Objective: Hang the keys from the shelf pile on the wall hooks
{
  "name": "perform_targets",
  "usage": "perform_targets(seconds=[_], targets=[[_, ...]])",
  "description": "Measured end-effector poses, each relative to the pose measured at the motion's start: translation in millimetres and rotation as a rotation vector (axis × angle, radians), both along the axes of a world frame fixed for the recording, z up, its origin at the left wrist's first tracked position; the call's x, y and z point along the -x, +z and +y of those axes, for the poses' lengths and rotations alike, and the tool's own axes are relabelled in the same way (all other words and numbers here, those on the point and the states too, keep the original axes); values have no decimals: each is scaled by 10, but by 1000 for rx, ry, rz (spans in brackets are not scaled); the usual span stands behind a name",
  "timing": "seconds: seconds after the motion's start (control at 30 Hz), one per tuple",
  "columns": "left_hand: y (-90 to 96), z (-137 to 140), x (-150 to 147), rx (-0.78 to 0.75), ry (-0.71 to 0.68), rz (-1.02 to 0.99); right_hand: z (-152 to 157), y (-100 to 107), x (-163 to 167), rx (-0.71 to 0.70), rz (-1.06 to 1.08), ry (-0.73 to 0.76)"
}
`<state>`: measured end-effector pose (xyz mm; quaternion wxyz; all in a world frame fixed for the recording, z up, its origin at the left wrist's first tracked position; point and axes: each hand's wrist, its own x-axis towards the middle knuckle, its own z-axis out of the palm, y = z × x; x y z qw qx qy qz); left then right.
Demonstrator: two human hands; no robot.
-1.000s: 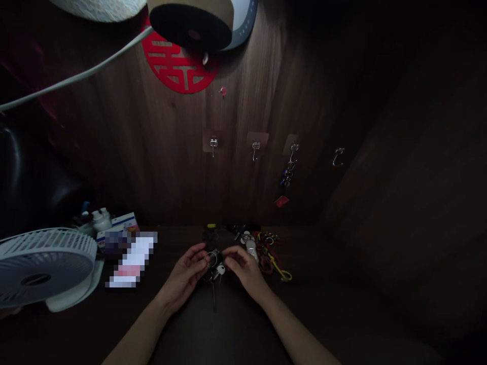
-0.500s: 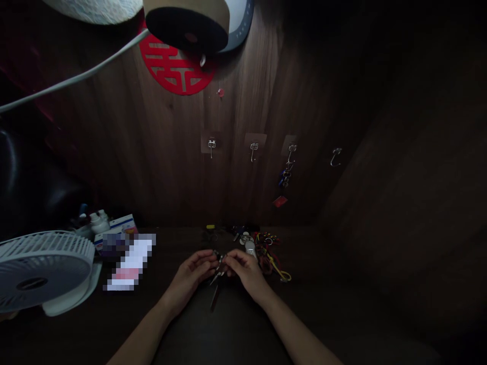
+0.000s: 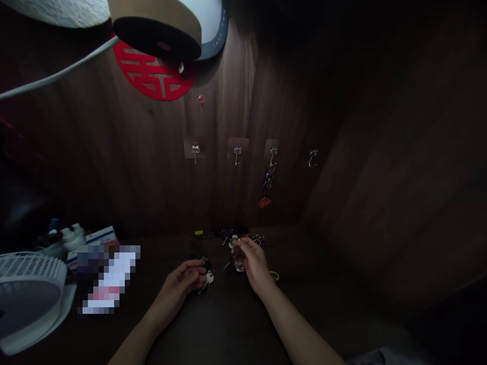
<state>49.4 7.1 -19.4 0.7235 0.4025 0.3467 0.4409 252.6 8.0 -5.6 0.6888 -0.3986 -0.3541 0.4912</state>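
Note:
In the head view my left hand [image 3: 185,278] is closed on a bunch of keys [image 3: 209,278], which hangs from the fingertips above the dark tabletop. A dark piece shows at the top of the bunch. To the right, my right hand [image 3: 254,261] pinches a clear, shiny pendant [image 3: 239,262]; its exact kind is too dim to tell. Behind that hand lies a pile of key rings and cords, with a round silvery tag [image 3: 233,241] and a yellow loop [image 3: 274,275] showing. The hand hides much of the pile.
Metal hooks [image 3: 237,154] line the wooden wall, and a key bunch [image 3: 268,178] with a red tag [image 3: 265,203] hangs from one. A white fan [image 3: 34,299], boxes, bottles and a blurred paper [image 3: 114,279] stand at left. A lamp-like object [image 3: 155,25] juts out overhead.
My hands were together around keys and have moved apart. The left has kept the keys, while the right has shifted to the pile and taken the clear pendant. The camera view has turned right.

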Motion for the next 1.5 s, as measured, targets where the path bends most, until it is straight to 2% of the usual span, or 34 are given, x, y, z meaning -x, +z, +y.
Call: perform_targets(seconds=[0.33, 0.63, 1.0, 1.17, 1.5], targets=[[20, -7, -14, -27, -34, 58, 159, 392, -510, -53, -129, -293], [-80, 33, -15, -28, -37, 96, 484, 907, -935, -142, -250, -560], [-91, 41, 1, -31, -39, 57, 805, 1559, -1067, -231, -339, -731], [-140, 76, 5, -31, -53, 39, 885, 1609, -1063, -226, -385, -746], [-18, 12, -11, -12, -29, 36, 890, 1371, -1035, -195, -398, -650]])
